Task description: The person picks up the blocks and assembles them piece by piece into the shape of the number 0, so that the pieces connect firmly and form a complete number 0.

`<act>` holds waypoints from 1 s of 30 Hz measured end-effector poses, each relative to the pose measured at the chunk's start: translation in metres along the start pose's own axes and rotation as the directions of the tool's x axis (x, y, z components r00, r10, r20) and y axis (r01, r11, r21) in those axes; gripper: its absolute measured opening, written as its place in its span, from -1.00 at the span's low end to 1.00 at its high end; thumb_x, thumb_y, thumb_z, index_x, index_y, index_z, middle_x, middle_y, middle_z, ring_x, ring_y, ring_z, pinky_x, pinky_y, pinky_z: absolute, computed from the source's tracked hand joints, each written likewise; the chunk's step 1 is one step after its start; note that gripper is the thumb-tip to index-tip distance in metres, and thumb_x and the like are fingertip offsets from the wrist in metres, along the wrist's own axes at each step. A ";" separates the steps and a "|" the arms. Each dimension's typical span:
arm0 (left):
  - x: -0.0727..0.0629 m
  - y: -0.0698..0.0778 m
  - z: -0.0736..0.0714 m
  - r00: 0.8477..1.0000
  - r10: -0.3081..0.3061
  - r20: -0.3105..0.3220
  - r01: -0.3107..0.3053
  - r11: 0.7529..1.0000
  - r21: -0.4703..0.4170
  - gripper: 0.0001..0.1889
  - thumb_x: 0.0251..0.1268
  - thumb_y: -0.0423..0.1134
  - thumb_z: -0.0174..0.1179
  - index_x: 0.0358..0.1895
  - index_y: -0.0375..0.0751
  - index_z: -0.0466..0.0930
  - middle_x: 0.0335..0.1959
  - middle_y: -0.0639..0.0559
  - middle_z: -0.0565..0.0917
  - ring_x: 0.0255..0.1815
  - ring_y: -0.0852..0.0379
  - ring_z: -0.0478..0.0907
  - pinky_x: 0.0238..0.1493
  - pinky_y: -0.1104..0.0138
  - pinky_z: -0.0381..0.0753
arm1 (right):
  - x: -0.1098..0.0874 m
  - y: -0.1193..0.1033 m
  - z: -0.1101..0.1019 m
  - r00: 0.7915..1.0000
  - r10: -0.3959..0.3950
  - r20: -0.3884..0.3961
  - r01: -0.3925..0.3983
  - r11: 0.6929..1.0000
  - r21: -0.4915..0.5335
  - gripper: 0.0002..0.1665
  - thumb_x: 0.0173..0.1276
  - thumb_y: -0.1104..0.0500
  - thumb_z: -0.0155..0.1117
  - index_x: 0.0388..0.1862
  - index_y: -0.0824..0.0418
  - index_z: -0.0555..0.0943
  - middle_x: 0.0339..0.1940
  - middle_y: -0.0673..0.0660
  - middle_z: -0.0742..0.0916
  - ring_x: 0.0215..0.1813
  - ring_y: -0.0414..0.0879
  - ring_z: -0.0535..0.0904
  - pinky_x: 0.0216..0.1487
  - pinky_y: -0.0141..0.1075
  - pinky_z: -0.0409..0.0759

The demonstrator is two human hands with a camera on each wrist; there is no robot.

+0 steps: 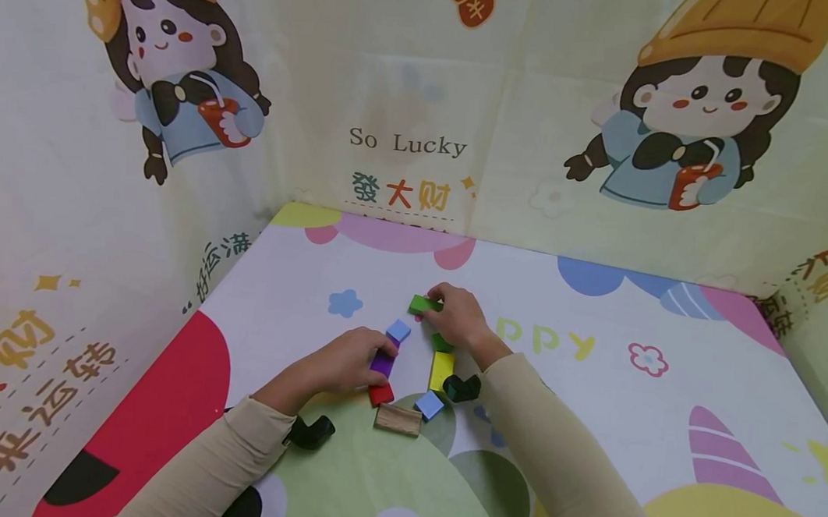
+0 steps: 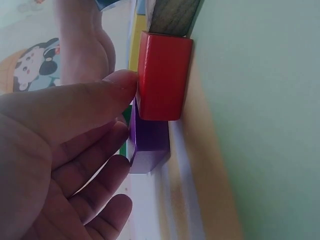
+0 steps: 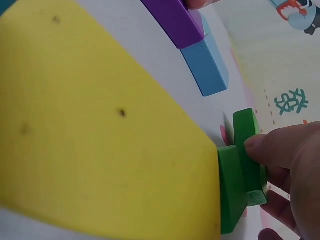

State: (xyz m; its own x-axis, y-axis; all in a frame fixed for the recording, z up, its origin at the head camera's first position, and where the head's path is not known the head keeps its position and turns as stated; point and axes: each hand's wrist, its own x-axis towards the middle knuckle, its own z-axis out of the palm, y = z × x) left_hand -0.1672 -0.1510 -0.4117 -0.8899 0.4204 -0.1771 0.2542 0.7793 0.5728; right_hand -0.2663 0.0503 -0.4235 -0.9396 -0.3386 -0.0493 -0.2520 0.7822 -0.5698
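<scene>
My right hand (image 1: 462,316) pinches a green block (image 1: 419,304) between thumb and fingers at the far end of a ring of toy blocks. In the right wrist view, this block stands against a second green block (image 3: 230,190), beside a large-looking yellow block (image 3: 100,125). At the ring's left side, my left hand (image 1: 338,360) rests with loosely bent fingers along a purple block (image 1: 383,363). Its thumb touches the side of a red block (image 2: 165,75) in the left wrist view. A light blue block (image 1: 398,330) adjoins the purple one's far end.
A brown wooden block (image 1: 397,420) and another light blue block (image 1: 429,404) form the ring's near end. Black wrist devices (image 1: 311,433) sit by both sleeves. The printed tablecloth (image 1: 602,432) meets patterned cloth walls (image 1: 422,95) at the back and sides.
</scene>
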 end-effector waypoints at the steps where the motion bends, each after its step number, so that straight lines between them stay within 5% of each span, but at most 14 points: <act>1: 0.000 0.000 0.000 1.000 -0.002 0.000 0.002 1.000 -0.002 -0.62 0.16 -0.30 0.47 0.06 -0.20 0.65 0.08 -0.03 0.62 0.14 -0.02 0.48 0.13 0.11 0.56 | -0.001 0.000 0.000 1.000 -0.003 0.001 0.003 1.000 -0.002 -0.60 0.43 0.11 0.30 0.17 0.23 0.58 0.08 0.16 0.68 0.01 0.05 0.51 0.22 -0.12 0.48; 30: -0.001 0.000 0.000 1.000 0.026 -0.010 -0.026 1.000 -0.017 -0.62 0.16 -0.32 0.47 0.05 -0.23 0.66 0.08 -0.05 0.63 0.14 -0.04 0.49 0.13 0.11 0.56 | -0.013 -0.006 0.002 0.996 -0.076 0.037 0.075 0.997 0.010 -0.64 0.40 0.13 0.31 0.12 0.21 0.61 -0.04 0.13 0.69 -0.05 0.04 0.52 0.12 -0.13 0.54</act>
State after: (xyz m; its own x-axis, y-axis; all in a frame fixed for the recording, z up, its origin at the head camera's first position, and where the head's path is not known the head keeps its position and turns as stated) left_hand -0.1664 -0.1516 -0.4117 -0.8869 0.4355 -0.1541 0.2706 0.7601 0.5907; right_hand -0.2516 0.0485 -0.4211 -0.9086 -0.4161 -0.0366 -0.3197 0.7491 -0.5802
